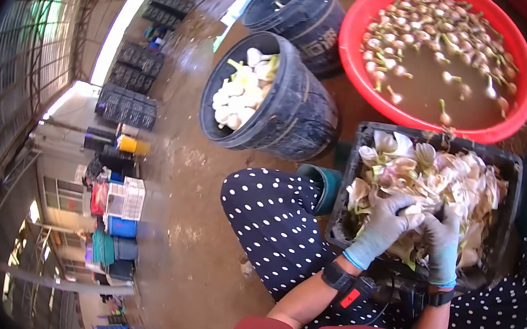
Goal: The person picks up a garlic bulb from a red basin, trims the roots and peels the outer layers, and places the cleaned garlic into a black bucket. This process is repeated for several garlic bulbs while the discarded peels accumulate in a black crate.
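Note:
My left hand (pixel 386 226) and my right hand (pixel 442 240), both in grey-and-blue work gloves, meet over a black plastic crate (pixel 343 205) on my lap. Their fingers are bent and pinched close together; whatever lies between them is hidden by the gloves and peels. Loose papery peels (pixel 439 171), whitish, pink and tan, with some green bits, fill the crate below and around my hands. Beyond the crate stands a red tub (pixel 352 50) of murky water with many garlic-like bulbs (pixel 427 30), stems attached. Cleaned white bulbs (pixel 242 95) lie in a dark bucket (pixel 302 120) to the left.
A second dark bucket (pixel 321 29) stands behind the first. Green boots (pixel 321 189) show beside the crate. The wet brown floor (pixel 189 221) runs left toward stacked black crates (pixel 128 107), a yellow container (pixel 133 145), white baskets (pixel 127 198) and blue bins (pixel 121 227).

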A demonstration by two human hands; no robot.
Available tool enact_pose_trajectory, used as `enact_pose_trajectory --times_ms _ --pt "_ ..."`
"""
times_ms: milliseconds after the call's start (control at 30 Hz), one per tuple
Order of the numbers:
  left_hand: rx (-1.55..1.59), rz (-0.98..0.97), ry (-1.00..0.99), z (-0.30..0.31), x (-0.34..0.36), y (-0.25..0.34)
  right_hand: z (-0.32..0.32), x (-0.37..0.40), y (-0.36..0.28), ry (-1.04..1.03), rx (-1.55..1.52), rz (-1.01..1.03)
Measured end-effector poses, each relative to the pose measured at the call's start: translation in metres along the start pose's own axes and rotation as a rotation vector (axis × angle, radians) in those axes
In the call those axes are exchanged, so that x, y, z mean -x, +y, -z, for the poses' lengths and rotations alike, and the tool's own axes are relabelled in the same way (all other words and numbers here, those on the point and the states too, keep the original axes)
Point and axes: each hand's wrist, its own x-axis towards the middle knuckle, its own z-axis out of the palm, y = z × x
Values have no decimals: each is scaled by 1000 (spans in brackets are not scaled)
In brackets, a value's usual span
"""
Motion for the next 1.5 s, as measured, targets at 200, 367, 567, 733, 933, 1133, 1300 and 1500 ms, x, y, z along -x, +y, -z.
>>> enact_pose_trajectory --times_ms 200,367,567,733,933,1133,1300,1500 --pt "77 5 -16 1 1 -5 11 0 7 60 -186 -43" --pt "282 15 -36 5 -4 -3 -3 9 -6 77 -78 112" --pt "380 11 -7 6 -6 -2 -4 2 6 66 331 233" --pt "525 67 9 3 2 11 -10 13 -21 134 -361 -60" --pt "79 252 76 1 -4 26 4 -2 -7 144 73 190" --pt "86 170 83 11 -1 9 25 5 -34 -92 -789 133" --pt "89 102 54 4 2 33 43 -8 -24 306 -475 349" --pt "-82 -170 -242 -123 -39 117 30 -15 14 310 207 409"
